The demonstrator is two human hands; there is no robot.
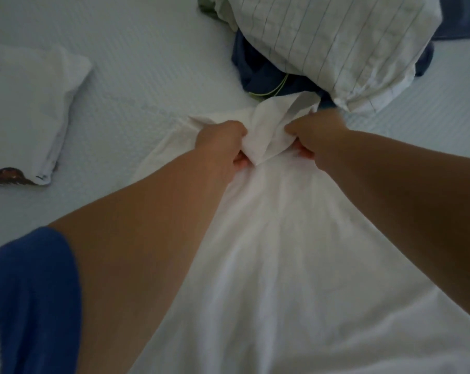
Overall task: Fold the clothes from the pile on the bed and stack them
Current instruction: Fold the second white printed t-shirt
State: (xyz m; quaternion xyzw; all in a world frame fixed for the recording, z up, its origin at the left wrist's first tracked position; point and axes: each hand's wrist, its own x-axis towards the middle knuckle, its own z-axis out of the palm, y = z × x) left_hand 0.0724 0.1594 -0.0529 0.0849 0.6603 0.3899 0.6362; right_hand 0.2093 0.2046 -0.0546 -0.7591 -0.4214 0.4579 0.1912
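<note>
A white garment point(296, 252) is spread at the middle of the bed point(147, 63), its far edge bunched and pinched by the left hand point(223, 147) and the right hand point(312, 136). One folded white piece point(26, 109) is seen at 9 o'clock. At 1 o'clock an unfolded pile point(323, 49) remains, so most folding is judged undone.

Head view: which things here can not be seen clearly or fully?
- White garment: cut off by the bottom edge; its type is unclear.
- Fingers of left hand and right hand: mostly buried in the bunched cloth.
- Dark blue clothing: largely covered by the striped white fabric.
- Folded white item: cut off by the left edge; its print is partly visible.
</note>
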